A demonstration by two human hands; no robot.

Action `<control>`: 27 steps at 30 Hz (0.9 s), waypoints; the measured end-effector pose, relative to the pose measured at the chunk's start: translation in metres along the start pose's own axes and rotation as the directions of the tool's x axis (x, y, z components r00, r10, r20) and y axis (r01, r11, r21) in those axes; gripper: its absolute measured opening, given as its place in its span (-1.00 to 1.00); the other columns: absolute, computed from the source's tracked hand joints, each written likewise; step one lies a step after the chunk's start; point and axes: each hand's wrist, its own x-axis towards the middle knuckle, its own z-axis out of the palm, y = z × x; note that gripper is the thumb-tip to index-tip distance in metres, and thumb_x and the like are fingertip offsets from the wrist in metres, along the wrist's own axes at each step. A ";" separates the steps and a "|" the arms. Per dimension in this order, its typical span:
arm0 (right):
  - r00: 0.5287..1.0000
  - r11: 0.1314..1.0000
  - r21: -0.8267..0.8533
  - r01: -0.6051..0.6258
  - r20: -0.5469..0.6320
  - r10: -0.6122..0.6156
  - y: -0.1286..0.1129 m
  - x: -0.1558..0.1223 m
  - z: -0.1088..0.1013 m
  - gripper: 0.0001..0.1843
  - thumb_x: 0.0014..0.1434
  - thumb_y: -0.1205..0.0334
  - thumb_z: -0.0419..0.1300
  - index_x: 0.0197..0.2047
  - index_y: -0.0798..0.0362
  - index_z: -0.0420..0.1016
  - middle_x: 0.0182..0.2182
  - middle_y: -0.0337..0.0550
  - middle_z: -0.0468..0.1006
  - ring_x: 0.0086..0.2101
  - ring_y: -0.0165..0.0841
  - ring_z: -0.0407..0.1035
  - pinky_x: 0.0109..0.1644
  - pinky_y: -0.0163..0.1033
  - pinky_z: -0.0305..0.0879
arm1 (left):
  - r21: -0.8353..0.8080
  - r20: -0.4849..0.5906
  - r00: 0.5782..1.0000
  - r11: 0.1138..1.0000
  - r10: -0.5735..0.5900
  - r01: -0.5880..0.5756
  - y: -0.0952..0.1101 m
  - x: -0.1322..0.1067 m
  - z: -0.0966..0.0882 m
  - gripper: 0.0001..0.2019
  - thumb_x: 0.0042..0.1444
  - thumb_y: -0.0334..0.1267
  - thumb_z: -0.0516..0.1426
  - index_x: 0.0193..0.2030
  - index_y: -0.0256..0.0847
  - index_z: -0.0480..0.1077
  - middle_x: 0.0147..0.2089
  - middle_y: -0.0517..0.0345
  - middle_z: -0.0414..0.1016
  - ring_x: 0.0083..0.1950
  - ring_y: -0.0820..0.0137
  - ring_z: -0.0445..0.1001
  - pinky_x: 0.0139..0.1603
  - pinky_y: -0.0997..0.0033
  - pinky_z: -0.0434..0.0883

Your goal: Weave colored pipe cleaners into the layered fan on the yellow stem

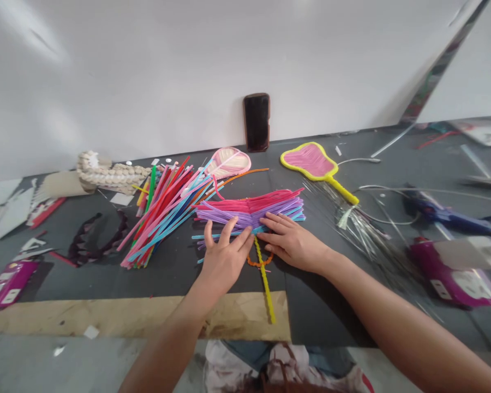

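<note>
In front of me lies a piece built of pipe cleaners (251, 209), its pink, purple and light blue rows meeting in a V at the middle. A twisted yellow stem (265, 286) runs down from it, beside a small orange loop (253, 263). My left hand (225, 256) rests on the lower left rows, fingers spread. From the right, my right hand (297, 243) lays stretched fingers on the blue and purple rows near the centre. The two hands' fingertips come close together over the stem's top. What lies under the fingers is hidden.
Left of the piece is a heap of loose pipe cleaners (159, 213). Behind are a pink oval piece (229, 162), a yellow-rimmed pink piece (310, 159) and an upright phone (257, 123). Wires (370, 234), a blue glue gun (445, 213) and a magenta device (454, 278) lie right.
</note>
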 end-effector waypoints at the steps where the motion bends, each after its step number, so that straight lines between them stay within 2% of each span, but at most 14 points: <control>1: 1.000 1.000 -0.003 -0.005 -0.001 0.005 -0.001 0.001 0.000 -0.65 0.32 0.21 0.06 0.10 0.06 0.52 0.21 0.11 0.38 0.27 -0.04 0.14 0.30 0.16 0.16 | -0.002 0.004 1.000 1.000 -0.002 0.002 0.000 0.000 0.000 -0.70 0.30 -0.36 0.03 0.07 -0.06 0.47 0.20 0.15 0.47 0.32 0.01 0.22 0.36 -0.38 -0.35; 6: 0.999 0.999 -0.027 -0.041 0.003 0.041 -0.005 0.004 -0.001 -0.66 0.31 0.22 0.07 0.06 0.07 0.55 0.19 0.10 0.41 0.24 -0.02 0.20 0.29 0.17 0.18 | -0.023 0.002 1.000 1.000 0.002 -0.002 0.001 0.000 0.000 -0.70 0.28 -0.38 0.04 0.07 -0.06 0.47 0.19 0.13 0.48 0.32 0.01 0.22 0.33 -0.41 -0.29; 9: 0.999 0.999 -0.034 -0.042 0.009 0.043 -0.006 0.005 -0.002 -0.67 0.31 0.23 0.08 0.05 0.06 0.56 0.19 0.09 0.41 0.25 -0.04 0.20 0.29 0.15 0.19 | -0.048 -0.036 0.999 0.999 -0.001 0.000 -0.001 0.002 0.000 -0.72 0.27 -0.40 0.04 0.00 -0.06 0.49 0.14 0.15 0.52 0.29 0.04 0.26 0.33 -0.35 -0.23; 14: 0.999 1.000 -0.001 -0.032 0.009 0.032 -0.001 0.001 -0.001 -0.67 0.31 0.23 0.07 0.06 0.03 0.55 0.20 0.08 0.40 0.25 -0.06 0.18 0.29 0.15 0.18 | -0.077 -0.149 0.980 0.989 -0.133 0.122 -0.007 0.007 0.000 -0.85 0.23 -0.34 0.11 -0.25 -0.07 0.52 -0.03 0.17 0.61 0.22 0.10 0.33 0.30 -0.22 -0.10; 18: 0.998 0.999 0.014 -0.032 -0.054 0.032 -0.005 0.001 -0.006 -0.68 0.31 0.27 0.06 0.02 -0.02 0.57 0.16 0.04 0.43 0.23 -0.10 0.18 0.26 0.11 0.19 | -0.094 -0.165 0.970 0.982 -0.177 0.163 -0.009 0.009 0.001 -0.90 0.19 -0.25 0.18 -0.34 -0.11 0.50 -0.07 0.16 0.61 0.21 0.08 0.33 0.29 -0.21 -0.08; 21: 0.996 0.997 -0.041 -0.059 -0.067 0.057 -0.020 0.004 -0.015 -0.70 0.31 0.25 0.07 -0.02 -0.05 0.59 0.01 0.00 0.52 0.06 -0.14 0.29 0.11 0.01 0.24 | -0.097 -0.155 0.973 0.983 -0.169 0.155 -0.008 0.010 0.002 -0.90 0.19 -0.24 0.18 -0.33 -0.12 0.50 -0.06 0.14 0.60 0.22 0.07 0.31 0.29 -0.22 -0.09; 24: 0.998 0.992 -0.110 -0.063 0.017 0.066 -0.035 0.008 -0.020 -0.70 0.33 0.10 0.07 -0.02 -0.07 0.57 -0.22 -0.07 0.58 -0.18 -0.22 0.31 -0.09 -0.08 0.19 | -0.096 -0.146 0.975 0.983 -0.168 0.155 -0.006 0.011 0.002 -0.89 0.20 -0.24 0.16 -0.32 -0.12 0.50 -0.05 0.14 0.59 0.23 0.06 0.31 0.28 -0.24 -0.09; 27: 0.994 0.987 -0.148 -0.062 0.082 0.075 -0.042 0.010 -0.018 -0.68 0.33 0.03 0.08 -0.04 -0.04 0.57 -0.27 -0.08 0.57 -0.21 -0.24 0.28 -0.13 -0.11 0.10 | -0.084 -0.156 0.973 0.984 -0.169 0.157 -0.006 0.012 0.002 -0.88 0.21 -0.26 0.15 -0.35 -0.13 0.48 -0.06 0.16 0.60 0.22 0.07 0.32 0.28 -0.24 -0.09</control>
